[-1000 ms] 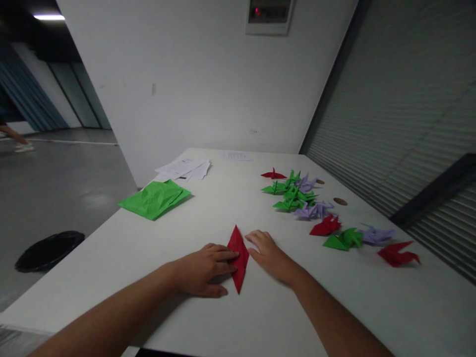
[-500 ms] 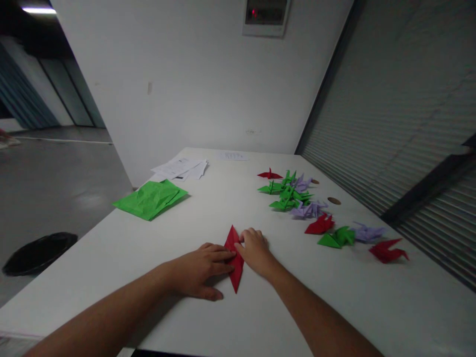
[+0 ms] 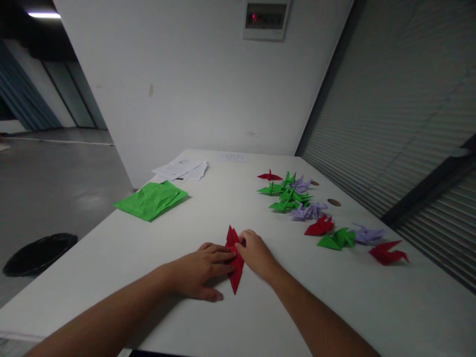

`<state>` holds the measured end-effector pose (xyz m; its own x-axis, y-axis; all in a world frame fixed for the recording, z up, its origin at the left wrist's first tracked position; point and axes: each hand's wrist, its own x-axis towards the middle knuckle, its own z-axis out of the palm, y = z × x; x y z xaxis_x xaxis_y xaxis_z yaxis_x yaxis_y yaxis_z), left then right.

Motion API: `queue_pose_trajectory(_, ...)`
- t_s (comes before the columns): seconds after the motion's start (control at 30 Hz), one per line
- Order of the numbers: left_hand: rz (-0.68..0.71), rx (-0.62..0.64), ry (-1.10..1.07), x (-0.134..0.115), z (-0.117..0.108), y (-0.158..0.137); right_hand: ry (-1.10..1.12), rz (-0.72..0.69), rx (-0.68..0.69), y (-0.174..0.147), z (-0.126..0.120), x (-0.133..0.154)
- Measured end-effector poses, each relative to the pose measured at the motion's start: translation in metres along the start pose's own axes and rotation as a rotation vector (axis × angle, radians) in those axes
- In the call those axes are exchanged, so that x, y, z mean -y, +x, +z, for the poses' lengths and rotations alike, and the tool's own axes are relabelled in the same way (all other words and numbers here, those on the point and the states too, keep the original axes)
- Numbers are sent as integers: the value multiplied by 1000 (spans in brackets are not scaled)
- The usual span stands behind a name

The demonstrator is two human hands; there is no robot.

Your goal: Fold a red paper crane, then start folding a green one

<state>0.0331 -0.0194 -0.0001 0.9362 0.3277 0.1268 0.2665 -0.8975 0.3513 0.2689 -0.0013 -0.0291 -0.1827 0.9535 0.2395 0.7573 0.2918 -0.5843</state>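
A folded piece of red origami paper [image 3: 235, 278], long and diamond-like, lies on the white table [image 3: 208, 322] before me. Its far end shows two points side by side. My left hand [image 3: 206, 267] rests on it from the left, fingers stretched out over its middle and thumb apart on the table. At the paper's right edge my right hand [image 3: 256, 253] is closed, thumb and index finger pinching the upper right side. The fingers hide part of the folds.
Several folded paper cranes, among them a green crane [image 3: 339, 238], a red crane [image 3: 388, 253] and a purple crane [image 3: 368, 234], stand on the right. Crumpled green paper [image 3: 150, 200] and printed sheets [image 3: 182, 170] lie at left. A black-lined bin [image 3: 39, 254] stands on the floor.
The red paper's far end has gone from a single point to two points as my right fingers work its right side. My left hand has stayed in place.
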Motion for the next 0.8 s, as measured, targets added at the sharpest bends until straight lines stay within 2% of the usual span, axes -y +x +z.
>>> queue_pose_trajectory(0.23,-43,-58,-29,2,2,-2,149,-22,-176,5,-1,-10)
queue_pose_trajectory(0.43,-49,-23,27,0,2,-1,286,32,-252,6,0,-13)
queue_pose_trajectory(0.63,11,-146,-43,-1,7,1,416,-22,-302,1,-1,-4)
queue_pose_trajectory(0.73,-14,-178,-84,-1,10,1,547,55,-313,-2,2,1)
queue_pose_trajectory(0.8,-46,-194,-125,-1,10,0,668,126,-269,-3,4,4)
